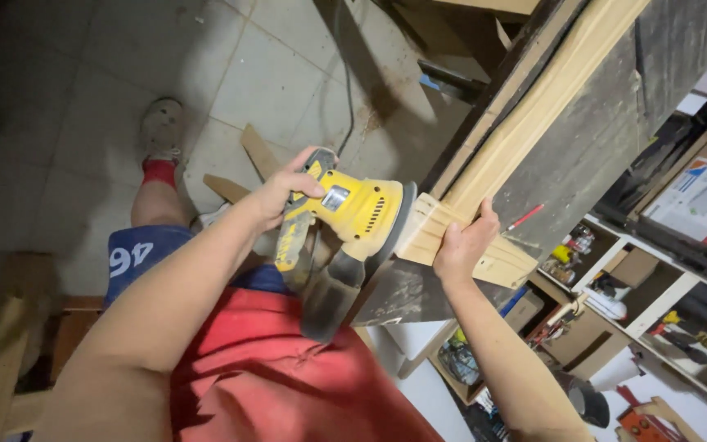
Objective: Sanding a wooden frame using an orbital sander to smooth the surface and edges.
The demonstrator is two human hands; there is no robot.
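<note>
Left hand (276, 196) grips yellow sander (353, 217); right hand (461, 245) clamps wood strips (525, 123); shelf cubbies (615, 270) hold tools.

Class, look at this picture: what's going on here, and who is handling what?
A person presses a yellow power sander with the left hand against the end of a bundle of long wooden strips. The right hand grips those strips near that end, steadying them on a dark workbench. A red pencil lies nearby.

white flat box (701, 200) | blue-red print | far right shelf top || brown carton (633, 266) | cubby below
</note>
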